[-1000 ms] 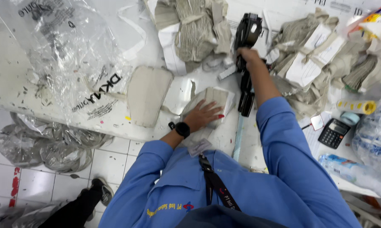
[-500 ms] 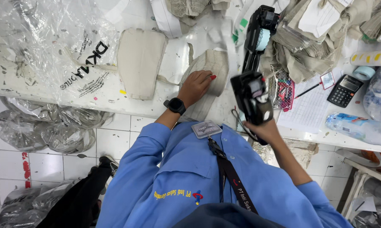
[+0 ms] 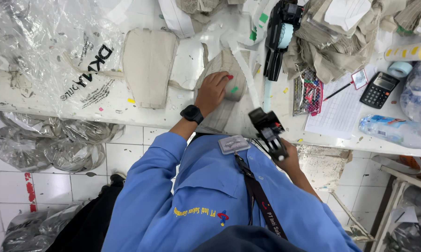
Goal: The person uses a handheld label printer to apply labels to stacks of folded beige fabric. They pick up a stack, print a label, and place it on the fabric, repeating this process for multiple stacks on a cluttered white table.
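We see the left hand point(image 3: 213, 89) lying flat, fingers spread a little, pressing on a beige fabric piece point(image 3: 222, 95) that rests on the white worktop point(image 3: 187, 60) near its front edge; a black watch point(image 3: 191, 113) sits on that wrist. The right hand point(image 3: 289, 158) is closed around the grip of a black label gun point(image 3: 266, 130), which it holds up in the air just off the worktop's near edge, to the right of the fabric piece and apart from it. A second black label gun point(image 3: 279, 37) lies on the worktop farther back, just beside a heap of beige fabric pieces point(image 3: 331, 42). To the left of the held-down piece lies another flat beige piece point(image 3: 147, 65), and beyond it a crumpled clear plastic bag point(image 3: 47, 51). On the right we see a ruled paper sheet point(image 3: 334, 112), a black calculator point(image 3: 379, 89), a yellow label roll point(image 3: 408, 50) and a plastic water bottle point(image 3: 392, 130).
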